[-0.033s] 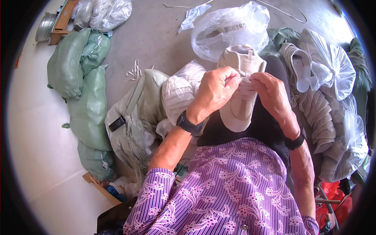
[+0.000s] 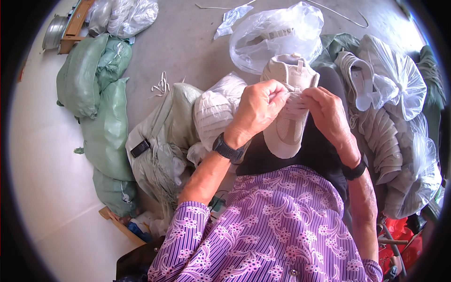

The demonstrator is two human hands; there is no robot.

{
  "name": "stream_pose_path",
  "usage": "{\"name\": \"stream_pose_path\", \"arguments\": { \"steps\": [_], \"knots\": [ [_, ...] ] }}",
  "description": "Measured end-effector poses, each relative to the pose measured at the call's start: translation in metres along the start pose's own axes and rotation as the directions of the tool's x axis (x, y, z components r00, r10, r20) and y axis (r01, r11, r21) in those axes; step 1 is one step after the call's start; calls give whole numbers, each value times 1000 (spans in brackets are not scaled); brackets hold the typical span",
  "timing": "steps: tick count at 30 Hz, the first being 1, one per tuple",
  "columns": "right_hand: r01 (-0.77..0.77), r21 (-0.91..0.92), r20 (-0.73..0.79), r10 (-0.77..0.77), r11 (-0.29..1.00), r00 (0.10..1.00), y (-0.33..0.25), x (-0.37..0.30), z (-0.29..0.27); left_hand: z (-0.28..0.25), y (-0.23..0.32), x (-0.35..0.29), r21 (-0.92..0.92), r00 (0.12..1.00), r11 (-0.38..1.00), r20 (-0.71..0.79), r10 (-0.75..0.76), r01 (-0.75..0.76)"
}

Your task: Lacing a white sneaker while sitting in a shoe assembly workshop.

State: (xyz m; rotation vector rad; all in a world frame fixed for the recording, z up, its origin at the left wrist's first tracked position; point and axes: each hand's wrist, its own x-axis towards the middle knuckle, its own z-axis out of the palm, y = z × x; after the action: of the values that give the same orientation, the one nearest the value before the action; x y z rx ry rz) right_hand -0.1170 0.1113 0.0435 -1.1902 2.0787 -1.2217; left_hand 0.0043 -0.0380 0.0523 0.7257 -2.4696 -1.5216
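A beige sneaker (image 2: 287, 134) rests on my lap, toe pointing away from me. My left hand (image 2: 260, 112) pinches the white lace at the shoe's middle from the left side, a dark watch on its wrist. From the right, my right hand (image 2: 330, 116) grips the same lace area, fingers curled, with a black band on its wrist. The two hands nearly touch over the shoe's tongue.
A clear plastic bag (image 2: 277, 37) lies on the concrete floor behind the shoe. Green sacks (image 2: 101, 122) are stacked at left. More pale shoes in plastic bags (image 2: 390, 89) pile up at right. Loose white laces (image 2: 161, 86) lie on the floor.
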Motion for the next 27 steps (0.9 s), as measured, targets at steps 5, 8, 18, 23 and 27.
{"name": "stream_pose_path", "arguments": {
  "steps": [5,8,18,23,27],
  "knots": [
    [32,-166,-20,-36,986,999,2,-3,0,13,-13,2,-122,995,992,-94,15,-27],
    [35,-244,-31,-44,969,999,-1,-6,0,18,-12,4,-124,988,991,-148,35,-54],
    [62,-370,-45,-85,927,995,-4,-9,2,25,-16,8,170,926,968,-300,230,-185],
    [57,-376,-42,-78,925,996,-4,-10,3,24,-22,8,143,935,969,-265,235,-203],
    [50,-366,-44,-71,929,997,-3,-10,4,27,-19,10,287,917,935,-276,289,-208]
  ]
}}
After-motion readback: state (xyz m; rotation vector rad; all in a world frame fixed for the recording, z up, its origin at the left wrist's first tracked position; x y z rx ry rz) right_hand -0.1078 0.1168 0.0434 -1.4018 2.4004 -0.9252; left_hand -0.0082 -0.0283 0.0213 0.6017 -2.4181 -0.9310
